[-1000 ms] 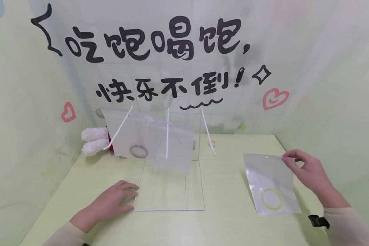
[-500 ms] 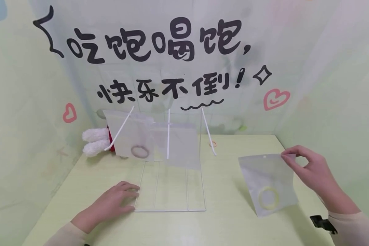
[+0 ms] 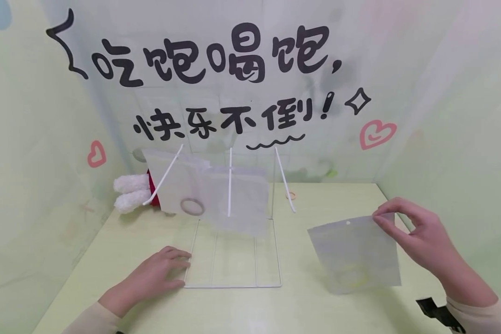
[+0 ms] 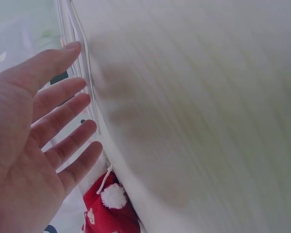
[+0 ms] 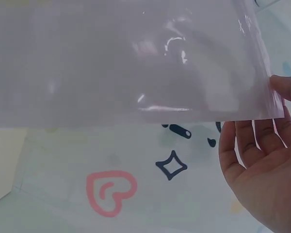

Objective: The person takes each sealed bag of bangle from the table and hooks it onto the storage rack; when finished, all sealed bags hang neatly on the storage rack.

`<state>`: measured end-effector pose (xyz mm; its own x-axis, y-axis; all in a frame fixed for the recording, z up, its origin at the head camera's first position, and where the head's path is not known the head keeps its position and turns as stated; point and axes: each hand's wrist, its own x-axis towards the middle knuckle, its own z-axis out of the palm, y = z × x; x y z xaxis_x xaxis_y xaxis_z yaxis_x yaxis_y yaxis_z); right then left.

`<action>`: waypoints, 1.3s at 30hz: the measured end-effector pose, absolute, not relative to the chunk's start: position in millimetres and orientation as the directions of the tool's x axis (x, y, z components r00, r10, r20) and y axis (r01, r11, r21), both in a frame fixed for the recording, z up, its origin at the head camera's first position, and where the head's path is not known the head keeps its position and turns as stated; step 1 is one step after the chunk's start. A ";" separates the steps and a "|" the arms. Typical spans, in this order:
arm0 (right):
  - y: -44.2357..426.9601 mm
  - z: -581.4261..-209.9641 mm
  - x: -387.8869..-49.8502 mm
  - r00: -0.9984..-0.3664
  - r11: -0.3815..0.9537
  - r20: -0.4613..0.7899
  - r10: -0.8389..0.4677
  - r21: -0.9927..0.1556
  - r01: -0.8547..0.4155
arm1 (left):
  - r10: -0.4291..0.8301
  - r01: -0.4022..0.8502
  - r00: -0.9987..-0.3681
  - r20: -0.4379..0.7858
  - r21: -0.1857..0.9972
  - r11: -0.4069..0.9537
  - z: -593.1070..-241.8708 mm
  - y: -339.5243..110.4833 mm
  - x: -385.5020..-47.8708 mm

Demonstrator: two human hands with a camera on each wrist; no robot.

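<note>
At the right of the head view, my right hand (image 3: 421, 243) pinches the top right corner of a translucent plastic bag (image 3: 355, 248). A yellow ring shows faintly in the lower part of this bag, and a small hole sits in its top edge. The bag (image 5: 136, 63) also fills the top of the right wrist view. My left hand (image 3: 150, 276) rests with extended fingers at the left edge of the base of a white wire rack (image 3: 234, 287). Two similar bags hang on the rack's prongs, the left bag (image 3: 173, 185) with a dark ring and the middle bag (image 3: 244, 199).
Behind the rack at the left lies a plush toy (image 3: 131, 192) with white fluffy legs and red clothing. A small orange ring (image 3: 291, 195) is on the table (image 3: 234, 313) near the right prong. A printed curtain (image 3: 250, 14) surrounds the table.
My right hand has moved a little left, and the bag in it has swung left and tilted. The middle hanging bag sways slightly. My left hand stays at the rack base.
</note>
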<state>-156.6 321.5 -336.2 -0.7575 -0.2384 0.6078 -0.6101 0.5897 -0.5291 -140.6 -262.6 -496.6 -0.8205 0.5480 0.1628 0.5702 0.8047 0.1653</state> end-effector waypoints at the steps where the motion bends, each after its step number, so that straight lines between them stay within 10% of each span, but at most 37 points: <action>1: 318.4 -334.4 -155.0 -0.756 0.579 0.606 -0.248 -0.533 -0.617 | 0.548 0.571 -0.820 0.163 0.164 0.805 -497.0 -262.8 -140.4; 13: 273.6 -323.9 -157.6 -0.508 0.314 0.771 -0.384 -0.409 -0.857 | 0.564 0.584 -0.811 0.157 0.165 0.795 -492.8 -259.9 -141.7; 39: 207.6 -287.2 -154.2 -0.371 0.081 0.870 -0.326 -0.365 -0.928 | 0.544 0.563 -0.826 0.147 0.172 0.808 -496.5 -260.8 -139.2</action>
<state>-154.2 207.6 -287.2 -0.3706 -0.3263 0.8696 -0.9275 0.0806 -0.3650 -139.2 -260.8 -496.5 -0.8258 0.5444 0.1469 0.5633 0.8082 0.1717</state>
